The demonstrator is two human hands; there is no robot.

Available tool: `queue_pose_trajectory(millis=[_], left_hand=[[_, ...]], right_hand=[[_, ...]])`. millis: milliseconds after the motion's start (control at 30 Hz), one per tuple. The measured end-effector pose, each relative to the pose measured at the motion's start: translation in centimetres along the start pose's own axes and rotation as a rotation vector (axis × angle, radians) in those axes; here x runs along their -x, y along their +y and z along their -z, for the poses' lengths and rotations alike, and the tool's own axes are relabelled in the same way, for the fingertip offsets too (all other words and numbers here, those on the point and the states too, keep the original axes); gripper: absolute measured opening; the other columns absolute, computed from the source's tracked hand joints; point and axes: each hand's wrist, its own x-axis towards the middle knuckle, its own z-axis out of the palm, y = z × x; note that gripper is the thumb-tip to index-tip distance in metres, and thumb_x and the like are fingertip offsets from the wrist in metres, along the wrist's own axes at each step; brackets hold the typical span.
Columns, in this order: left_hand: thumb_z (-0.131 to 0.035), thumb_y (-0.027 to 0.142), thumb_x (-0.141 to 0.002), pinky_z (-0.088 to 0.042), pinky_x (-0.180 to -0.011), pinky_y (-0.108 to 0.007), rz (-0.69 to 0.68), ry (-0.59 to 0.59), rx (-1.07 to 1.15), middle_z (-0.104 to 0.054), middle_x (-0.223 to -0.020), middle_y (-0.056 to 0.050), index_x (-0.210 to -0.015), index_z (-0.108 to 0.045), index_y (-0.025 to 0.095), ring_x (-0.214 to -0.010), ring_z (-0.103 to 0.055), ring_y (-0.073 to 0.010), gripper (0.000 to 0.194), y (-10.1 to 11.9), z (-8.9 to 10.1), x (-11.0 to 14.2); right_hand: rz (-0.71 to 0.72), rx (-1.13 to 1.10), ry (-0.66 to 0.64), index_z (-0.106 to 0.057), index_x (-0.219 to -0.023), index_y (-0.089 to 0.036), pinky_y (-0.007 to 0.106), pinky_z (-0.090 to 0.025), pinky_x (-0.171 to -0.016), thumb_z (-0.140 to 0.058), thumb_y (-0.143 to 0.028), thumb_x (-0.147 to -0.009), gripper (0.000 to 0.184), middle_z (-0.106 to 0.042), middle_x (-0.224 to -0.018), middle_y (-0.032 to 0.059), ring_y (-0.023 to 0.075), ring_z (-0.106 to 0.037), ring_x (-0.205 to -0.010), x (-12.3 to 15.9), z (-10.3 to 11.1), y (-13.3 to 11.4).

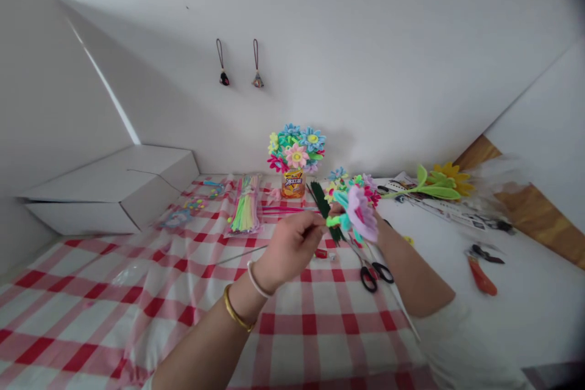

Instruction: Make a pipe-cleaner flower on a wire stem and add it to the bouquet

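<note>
My left hand (pixel 295 247) is closed, thumb and fingers pinched at the end of a light-green fuzzy stem. That stem belongs to a pipe-cleaner flower (pixel 363 213) with lilac petals, a pink middle and teal leaves, held above the table. My right hand (pixel 337 209) is behind the flower, close to the stem; most of its fingers are hidden, so its grip does not show. A thin rod (pixel 241 255) runs to the lower left from near my left hand. Scissors with black handles (pixel 368 279) lie below the flower, beside a bundle of dark green stems (pixel 320 198).
A bouquet (pixel 297 149) stands in an orange container (pixel 293 185) at the back. Left of it are bagged pipe cleaners (pixel 244 210) and a white box (pixel 105 186). To the right lie a yellow sunflower (pixel 450 180) and red-handled pliers (pixel 482 276). A checked cloth (pixel 301 341) covers the table.
</note>
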Motion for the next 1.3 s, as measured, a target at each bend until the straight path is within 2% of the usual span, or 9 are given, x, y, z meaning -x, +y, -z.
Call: queue_pose_trajectory(millis=[167, 300, 400, 567, 667, 833, 1000, 1133, 1300], left_hand=[[-0.048, 0.021, -0.079, -0.036, -0.057, -0.022, 0.166, 0.127, 0.127, -0.052, -0.065, 0.0, -0.073, -0.056, 0.017, -0.061, -0.046, -0.0113, 0.01, -1.8, -0.3, -0.7], [-0.051, 0.022, -0.077, -0.032, -0.054, -0.021, 0.198, 0.147, 0.024, -0.052, -0.061, 0.001, -0.07, -0.058, 0.018, -0.058, -0.044, -0.0106, 0.01, -2.5, -0.5, -0.9], [-0.053, 0.028, -0.077, -0.031, -0.052, -0.021, 0.257, 0.077, 0.127, -0.05, -0.058, 0.002, -0.069, -0.058, 0.017, -0.055, -0.042, -0.0096, 0.014, -2.7, -0.4, -0.9], [-0.055, 0.034, -0.076, -0.031, -0.05, -0.02, 0.387, -0.033, 0.427, -0.049, -0.058, 0.003, -0.071, -0.056, 0.015, -0.052, -0.041, -0.0075, 0.02, -2.4, -0.3, -0.8], [-0.055, 0.032, -0.076, -0.03, -0.047, -0.02, 0.426, -0.06, 0.518, -0.05, -0.057, 0.003, -0.071, -0.056, 0.014, -0.049, -0.039, -0.006, 0.019, -2.1, -0.7, -0.6], [-0.057, 0.031, -0.074, -0.034, -0.048, -0.021, 0.439, 0.057, 0.486, -0.05, -0.057, 0.003, -0.071, -0.057, 0.014, -0.049, -0.044, -0.0067, 0.017, -1.6, -1.6, -0.4], [-0.062, 0.033, -0.072, -0.041, -0.063, -0.025, 0.468, 0.015, 0.586, -0.061, -0.073, -0.003, -0.077, -0.062, 0.013, -0.068, -0.055, -0.0119, 0.021, -0.9, -0.1, -0.8], [-0.067, 0.034, -0.068, -0.04, -0.062, -0.024, 0.514, 0.035, 0.715, -0.062, -0.076, -0.003, -0.081, -0.065, 0.014, -0.069, -0.054, -0.0114, 0.023, -1.1, 1.5, -2.0], [-0.072, 0.025, -0.063, -0.043, -0.069, -0.03, 0.44, 0.031, 1.03, -0.065, -0.079, -0.002, -0.086, -0.069, 0.02, -0.073, -0.057, -0.0131, 0.023, -2.2, 1.5, -2.9]], right_hand=[[0.043, 0.079, 0.037, -0.062, -0.077, -0.017, 0.023, -0.041, -0.054, -0.047, -0.027, -0.083, 0.019, -0.059, -0.062, 0.0006, 0.0125, -0.053, -0.057, 3.4, -3.8, -1.0], [0.101, 0.347, -0.013, -0.058, -0.079, -0.018, 0.026, -0.04, -0.063, -0.04, -0.019, -0.085, 0.019, -0.059, -0.074, 0.005, 0.015, -0.054, -0.069, 4.5, -4.4, -3.3], [0.058, 0.444, -0.025, -0.057, -0.078, -0.017, 0.028, -0.04, -0.063, -0.038, -0.018, -0.084, 0.021, -0.059, -0.075, 0.0066, 0.0167, -0.054, -0.07, 4.8, -4.1, -3.7], [-0.106, 0.006, 0.07, -0.053, -0.104, -0.022, 0.028, -0.044, -0.067, -0.045, -0.027, -0.083, 0.023, -0.061, -0.088, 0.0046, 0.0171, -0.057, -0.077, 4.8, -4.5, -2.4], [-0.171, -0.319, 0.157, -0.053, -0.103, -0.02, 0.025, -0.044, -0.058, -0.047, -0.037, -0.083, 0.027, -0.059, -0.082, 0.0029, 0.0134, -0.055, -0.065, 4.3, -5.1, -2.0], [-0.133, -0.243, 0.352, -0.058, -0.076, -0.018, 0.023, -0.041, -0.056, -0.055, -0.037, -0.078, 0.019, -0.053, -0.067, -0.0001, 0.012, -0.048, -0.061, 3.3, -5.2, -2.5], [-0.139, -0.245, 0.147, -0.058, -0.069, -0.018, 0.024, -0.041, -0.056, -0.055, -0.036, -0.078, 0.02, -0.055, -0.063, -0.0007, 0.0121, -0.051, -0.059, 2.1, -3.1, -3.0], [-0.093, -0.308, -0.023, -0.06, -0.07, -0.017, 0.026, -0.041, -0.06, -0.058, -0.034, -0.075, 0.018, -0.057, -0.062, -0.0006, 0.0123, -0.052, -0.06, 0.5, -1.2, -3.5], [-0.117, -0.417, -0.179, -0.06, -0.065, -0.016, 0.024, -0.037, -0.054, -0.063, -0.033, -0.071, 0.018, -0.052, -0.056, -0.0034, 0.009, -0.046, -0.053, -1.5, -1.4, -3.6]])
